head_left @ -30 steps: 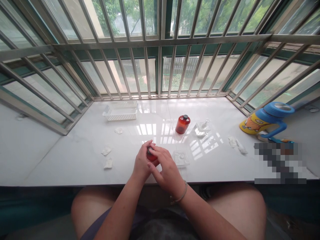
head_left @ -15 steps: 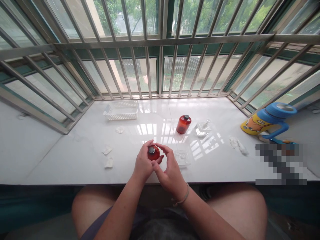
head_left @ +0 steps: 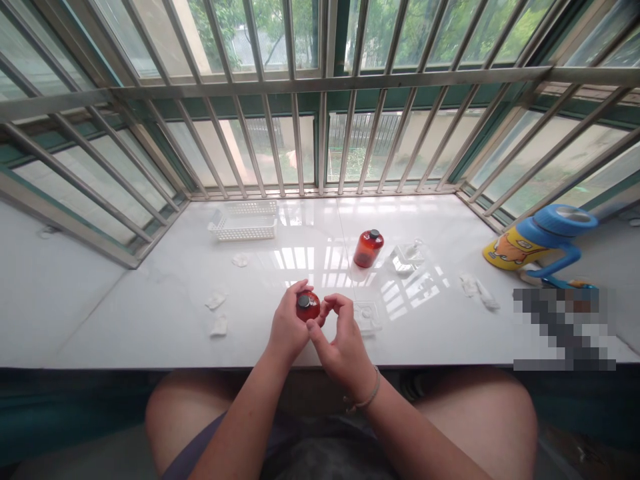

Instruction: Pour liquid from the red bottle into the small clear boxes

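Note:
A small amber-red bottle (head_left: 311, 311) with a black cap sits in my left hand (head_left: 289, 321), near the front edge of the white table. My left fingers wrap round its far side and the thumb lies along the near side. Close to its right side is my right hand (head_left: 346, 343), fingers curved and thumb apart from them. Whether the right thumb tip touches the bottle or the left hand is hard to see. Beyond the hands, a second amber-red bottle (head_left: 369, 250) with a black cap stands upright on the table.
A white perforated basket (head_left: 245, 232) lies at the back left. Clear glass-like pieces stand right of the hands: one square dish (head_left: 367, 317) and another container (head_left: 407, 257). Crumpled white tissues (head_left: 219, 326) lie left and right. A blue-yellow flask (head_left: 520, 243) stands far right. Metal bars (head_left: 320, 83) line the window.
My right fingers have drawn back from the top of the bottle toward the right and curled more. My left hand keeps hold of the bottle in nearly the same place.

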A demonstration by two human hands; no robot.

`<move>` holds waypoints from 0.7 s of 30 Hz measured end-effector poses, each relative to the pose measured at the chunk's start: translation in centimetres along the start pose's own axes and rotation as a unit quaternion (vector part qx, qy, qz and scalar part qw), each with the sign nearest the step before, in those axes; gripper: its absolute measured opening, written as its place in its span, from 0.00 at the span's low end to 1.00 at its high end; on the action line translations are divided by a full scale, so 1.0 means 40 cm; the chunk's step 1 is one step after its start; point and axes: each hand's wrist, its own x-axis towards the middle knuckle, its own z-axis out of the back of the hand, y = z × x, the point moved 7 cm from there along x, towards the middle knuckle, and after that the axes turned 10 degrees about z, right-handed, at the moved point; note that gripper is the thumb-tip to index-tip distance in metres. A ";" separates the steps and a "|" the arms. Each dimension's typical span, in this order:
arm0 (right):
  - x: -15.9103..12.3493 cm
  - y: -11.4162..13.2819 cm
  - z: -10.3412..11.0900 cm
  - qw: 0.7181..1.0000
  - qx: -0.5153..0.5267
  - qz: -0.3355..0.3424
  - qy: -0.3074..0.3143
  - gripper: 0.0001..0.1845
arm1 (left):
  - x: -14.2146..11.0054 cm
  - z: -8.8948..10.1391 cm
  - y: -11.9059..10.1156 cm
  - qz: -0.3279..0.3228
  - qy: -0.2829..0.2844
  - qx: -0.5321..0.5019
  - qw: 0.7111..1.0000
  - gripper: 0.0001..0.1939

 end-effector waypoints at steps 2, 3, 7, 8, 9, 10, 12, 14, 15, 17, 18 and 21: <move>0.001 0.004 -0.002 1.000 0.006 0.007 0.005 0.29 | -0.001 0.001 0.000 -0.005 -0.005 0.004 1.000 0.35; 0.003 0.007 -0.007 1.000 0.014 0.012 0.016 0.32 | -0.001 0.002 0.000 -0.008 -0.008 0.006 1.000 0.35; 0.006 0.007 -0.010 0.999 0.023 0.007 0.028 0.31 | -0.001 0.001 -0.001 -0.012 -0.007 0.010 1.000 0.35; 0.006 0.005 -0.005 1.000 0.017 0.003 0.018 0.29 | -0.001 0.001 -0.001 -0.010 -0.008 0.007 1.000 0.35; 0.006 0.004 -0.001 1.000 0.010 0.001 0.008 0.26 | -0.001 0.002 -0.002 -0.009 -0.010 0.005 1.000 0.35; 0.008 0.005 0.002 1.000 0.007 0.001 0.002 0.25 | -0.001 0.002 -0.003 -0.008 -0.011 0.004 1.000 0.35; 0.015 0.011 0.000 1.000 0.009 0.010 0.004 0.26 | -0.001 0.003 -0.006 -0.010 -0.015 0.008 1.000 0.35; 0.030 0.019 -0.008 1.000 0.008 0.023 0.016 0.29 | 0.000 0.005 -0.007 -0.007 -0.021 0.020 1.000 0.36; 0.040 0.024 -0.012 0.999 0.001 0.030 0.022 0.29 | 0.001 0.006 -0.006 -0.004 -0.025 0.026 0.999 0.35; 0.062 0.033 -0.018 0.998 -0.026 0.050 0.031 0.27 | 0.003 0.008 -0.003 0.007 -0.034 0.031 0.999 0.32; 0.073 0.037 -0.021 0.997 -0.040 0.061 0.036 0.26 | 0.003 0.008 -0.001 0.010 -0.037 0.030 0.999 0.29; 0.097 0.044 -0.029 0.993 -0.066 0.084 0.052 0.25 | 0.004 0.008 0.005 0.013 -0.044 0.034 0.998 0.25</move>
